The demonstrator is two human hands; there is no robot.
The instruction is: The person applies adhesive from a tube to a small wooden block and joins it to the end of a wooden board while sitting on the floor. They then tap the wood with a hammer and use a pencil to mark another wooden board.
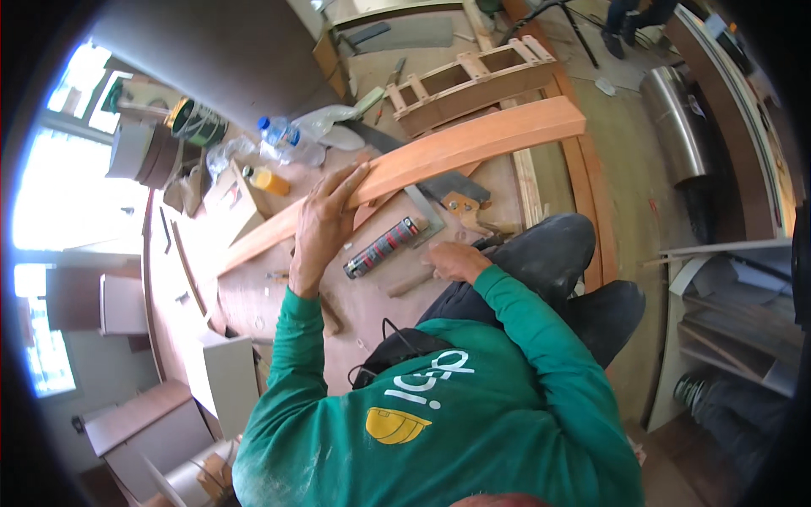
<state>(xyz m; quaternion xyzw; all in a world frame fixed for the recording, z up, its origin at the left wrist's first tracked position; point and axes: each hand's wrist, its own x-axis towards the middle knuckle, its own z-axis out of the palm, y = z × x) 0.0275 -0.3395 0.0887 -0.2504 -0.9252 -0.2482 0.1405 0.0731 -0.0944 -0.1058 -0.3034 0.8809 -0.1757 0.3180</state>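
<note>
A long, slightly curved reddish wooden beam (481,145) runs slantwise across the workbench in front of me. My left hand (325,215) is on its near side, fingers over the top face, gripping it. My right hand (456,262) is closed low by my knee, around what looks like a tool; a pale wooden stick (409,283) shows on its left and a dark part on its right, so its kind is unclear. Between my hands lies a dark sealant cartridge (382,248) with red markings. A metal square (427,215) and a handsaw (460,198) with a wooden handle lie under and beside the beam.
Beyond the beam stands a slatted wooden frame (473,84). A water bottle (287,139), an orange juice bottle (267,180) and a bucket (198,122) are at the far left. At right are a metal cylinder (680,122) and stacked boards (726,334). A person's legs (634,21) show at the far right.
</note>
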